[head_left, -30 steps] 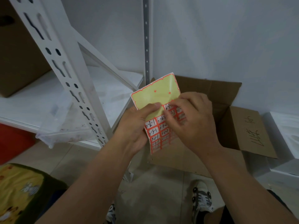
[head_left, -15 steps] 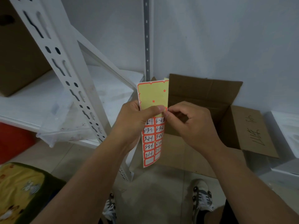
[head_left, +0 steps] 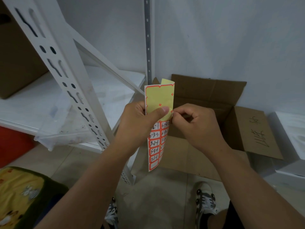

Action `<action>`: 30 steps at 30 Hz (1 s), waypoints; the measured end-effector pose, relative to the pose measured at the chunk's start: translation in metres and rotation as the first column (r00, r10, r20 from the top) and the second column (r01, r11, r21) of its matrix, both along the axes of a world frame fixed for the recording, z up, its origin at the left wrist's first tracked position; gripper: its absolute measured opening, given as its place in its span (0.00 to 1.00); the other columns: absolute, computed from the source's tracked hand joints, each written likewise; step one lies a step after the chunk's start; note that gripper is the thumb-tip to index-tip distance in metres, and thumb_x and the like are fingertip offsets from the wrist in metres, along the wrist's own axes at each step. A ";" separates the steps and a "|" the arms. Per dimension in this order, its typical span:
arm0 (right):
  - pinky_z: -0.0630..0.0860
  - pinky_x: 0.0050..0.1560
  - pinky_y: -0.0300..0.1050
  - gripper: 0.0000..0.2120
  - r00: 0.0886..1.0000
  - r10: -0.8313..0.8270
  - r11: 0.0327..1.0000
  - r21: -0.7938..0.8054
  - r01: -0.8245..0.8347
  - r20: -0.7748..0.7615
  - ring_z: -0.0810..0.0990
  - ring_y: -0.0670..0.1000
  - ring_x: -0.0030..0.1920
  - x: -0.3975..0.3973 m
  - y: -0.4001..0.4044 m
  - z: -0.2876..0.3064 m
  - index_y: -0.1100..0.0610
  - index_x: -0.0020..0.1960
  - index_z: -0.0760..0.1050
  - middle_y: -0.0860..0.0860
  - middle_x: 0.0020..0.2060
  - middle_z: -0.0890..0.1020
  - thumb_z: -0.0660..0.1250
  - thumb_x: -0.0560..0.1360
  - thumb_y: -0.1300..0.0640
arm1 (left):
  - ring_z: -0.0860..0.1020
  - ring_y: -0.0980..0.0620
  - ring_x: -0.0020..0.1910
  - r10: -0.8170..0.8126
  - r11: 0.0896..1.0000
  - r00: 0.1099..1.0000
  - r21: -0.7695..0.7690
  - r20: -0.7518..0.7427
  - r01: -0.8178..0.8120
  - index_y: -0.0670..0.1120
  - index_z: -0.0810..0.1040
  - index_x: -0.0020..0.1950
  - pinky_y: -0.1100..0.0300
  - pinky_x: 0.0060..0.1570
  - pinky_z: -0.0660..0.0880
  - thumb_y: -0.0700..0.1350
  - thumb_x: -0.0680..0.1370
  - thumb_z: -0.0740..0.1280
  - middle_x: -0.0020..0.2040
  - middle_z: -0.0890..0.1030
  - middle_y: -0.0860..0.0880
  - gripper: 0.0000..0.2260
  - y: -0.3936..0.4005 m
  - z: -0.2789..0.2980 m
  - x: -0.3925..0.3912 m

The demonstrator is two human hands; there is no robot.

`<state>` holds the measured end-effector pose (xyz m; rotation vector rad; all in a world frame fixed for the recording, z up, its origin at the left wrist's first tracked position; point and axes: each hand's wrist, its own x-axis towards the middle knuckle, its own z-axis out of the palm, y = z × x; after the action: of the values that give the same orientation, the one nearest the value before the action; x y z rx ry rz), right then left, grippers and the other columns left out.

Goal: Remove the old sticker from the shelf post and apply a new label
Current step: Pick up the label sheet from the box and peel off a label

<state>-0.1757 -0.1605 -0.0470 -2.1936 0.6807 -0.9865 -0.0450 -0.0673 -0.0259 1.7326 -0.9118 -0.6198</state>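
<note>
fingers (head_left: 177,114) of right hand (head_left: 200,128) pinch label sheet (head_left: 159,103) edge.

A storeroom — white slotted steel shelving (head_left: 54,63), open cardboard box (head_left: 231,113) on a bare tiled floor (head_left: 156,195).

My left hand (head_left: 140,128) grips the label sheet (head_left: 158,123) upright, thumb pressed across its bare yellow upper part; red-bordered labels with handwritten numbers fill the lower half. My right hand (head_left: 198,128) pinches at the sheet's right edge with curled fingers (head_left: 177,114). Left of the sheet stands the white slotted shelf post (head_left: 54,63). An open cardboard box (head_left: 247,129) lies on the floor behind my hands, and my shoes (head_left: 204,200) show below.
</note>
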 end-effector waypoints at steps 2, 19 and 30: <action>0.79 0.40 0.37 0.07 1.000 0.000 0.998 0.059 -0.001 0.009 0.81 0.45 0.40 -0.001 0.001 0.002 0.55 0.44 0.82 0.48 0.38 0.84 0.65 0.77 0.55 | 0.85 0.53 0.43 0.002 1.000 1.000 -0.004 -0.025 -0.003 0.47 0.81 0.56 0.51 0.51 0.81 0.53 0.74 0.69 0.50 0.85 0.51 0.14 -0.001 0.000 -0.001; 0.82 0.46 0.42 0.06 0.994 0.082 0.901 0.420 -0.107 0.076 0.83 0.48 0.44 -0.004 0.000 0.010 0.55 0.46 0.80 0.47 0.41 0.84 0.65 0.77 0.54 | 0.85 0.48 0.44 -0.056 0.997 0.939 -0.064 -0.340 0.036 0.49 0.78 0.55 0.43 0.56 0.79 0.50 0.77 0.67 0.44 0.85 0.51 0.09 -0.001 0.002 0.001; 0.80 0.41 0.37 0.06 0.993 0.014 0.878 0.474 -0.070 0.121 0.82 0.43 0.40 -0.006 -0.005 0.010 0.55 0.44 0.79 0.43 0.38 0.84 0.66 0.77 0.54 | 0.85 0.46 0.49 -0.047 0.995 0.874 -0.104 -0.483 -0.004 0.47 0.75 0.64 0.42 0.56 0.78 0.47 0.80 0.64 0.53 0.85 0.48 0.14 -0.002 0.002 0.003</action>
<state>-0.1812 -0.1653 -0.0370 -1.6976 0.7299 -0.8095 -0.0424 -0.0695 -0.0243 1.3804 -0.5929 -0.9550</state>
